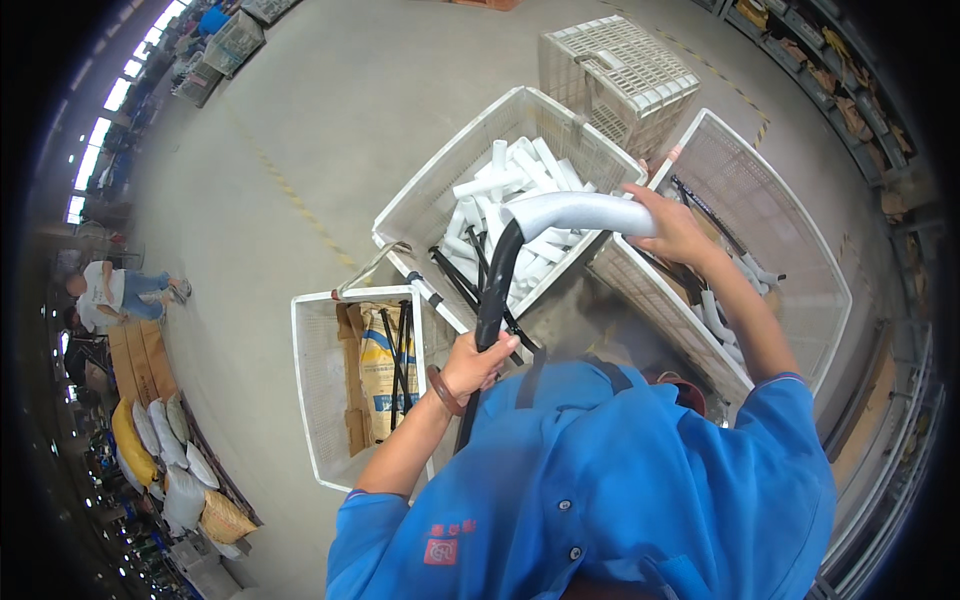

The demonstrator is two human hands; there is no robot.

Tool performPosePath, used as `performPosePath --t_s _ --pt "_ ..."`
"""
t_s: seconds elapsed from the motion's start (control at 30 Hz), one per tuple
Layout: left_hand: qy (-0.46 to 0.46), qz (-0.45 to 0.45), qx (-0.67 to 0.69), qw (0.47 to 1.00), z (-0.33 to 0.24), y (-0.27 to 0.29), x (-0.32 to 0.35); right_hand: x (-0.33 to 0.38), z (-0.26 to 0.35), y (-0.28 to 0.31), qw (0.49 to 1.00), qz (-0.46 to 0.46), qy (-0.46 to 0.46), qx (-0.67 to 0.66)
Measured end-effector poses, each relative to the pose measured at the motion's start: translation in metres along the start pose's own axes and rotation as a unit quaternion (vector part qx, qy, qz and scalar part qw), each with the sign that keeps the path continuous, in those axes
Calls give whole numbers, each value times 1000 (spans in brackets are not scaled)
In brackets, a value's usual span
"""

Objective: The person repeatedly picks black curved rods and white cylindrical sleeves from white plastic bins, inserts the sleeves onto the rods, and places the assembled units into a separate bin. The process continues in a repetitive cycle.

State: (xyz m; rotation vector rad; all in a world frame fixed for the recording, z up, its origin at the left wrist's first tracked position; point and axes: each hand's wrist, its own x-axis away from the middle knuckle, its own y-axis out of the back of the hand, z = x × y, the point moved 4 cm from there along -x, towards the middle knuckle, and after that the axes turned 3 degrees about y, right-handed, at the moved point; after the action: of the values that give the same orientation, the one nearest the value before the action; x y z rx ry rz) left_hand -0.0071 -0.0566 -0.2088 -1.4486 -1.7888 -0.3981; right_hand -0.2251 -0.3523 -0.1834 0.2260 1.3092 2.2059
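Note:
My left hand (pixel 475 367), with a bracelet at the wrist, is wrapped round a black bent tube (pixel 497 285) in front of my body. A thick white sleeve (pixel 580 212), which looks like foam, covers the tube's far part and curves off to the right. At the sleeve's right end, my right hand (pixel 668 226) grips it with fingers and thumb around it. Below the sleeve stands a white mesh crate (pixel 436 163) heaped with short white foam tubes (pixel 480 187). Several thin black tubes (pixel 462 277) lean across this crate's near side.
A smaller white crate (pixel 308 390) at left holds a printed sack (pixel 378 365) and black rods (pixel 398 350). The right-hand crate (pixel 790 200) contains white-sleeved tubes (pixel 712 315). Behind stands a closed mesh crate (pixel 630 65). A person (pixel 115 290) is far left, near piled sacks (pixel 180 490).

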Motion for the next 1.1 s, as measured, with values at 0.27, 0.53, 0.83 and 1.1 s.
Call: performPosePath --t_s 0.27,0.53,0.83,1.1 --pt "-27 -7 -83 996 -3 -87 7 34 15 63 996 57 33 -57" --pt "22 61 -147 987 9 -137 -27 50 77 44 931 82 246 258" --pt "-211 163 -608 748 7 -234 -118 181 20 -5 972 126 27 195" --pt "-311 18 -382 870 -13 -236 -189 449 -179 93 905 47 -383 178"
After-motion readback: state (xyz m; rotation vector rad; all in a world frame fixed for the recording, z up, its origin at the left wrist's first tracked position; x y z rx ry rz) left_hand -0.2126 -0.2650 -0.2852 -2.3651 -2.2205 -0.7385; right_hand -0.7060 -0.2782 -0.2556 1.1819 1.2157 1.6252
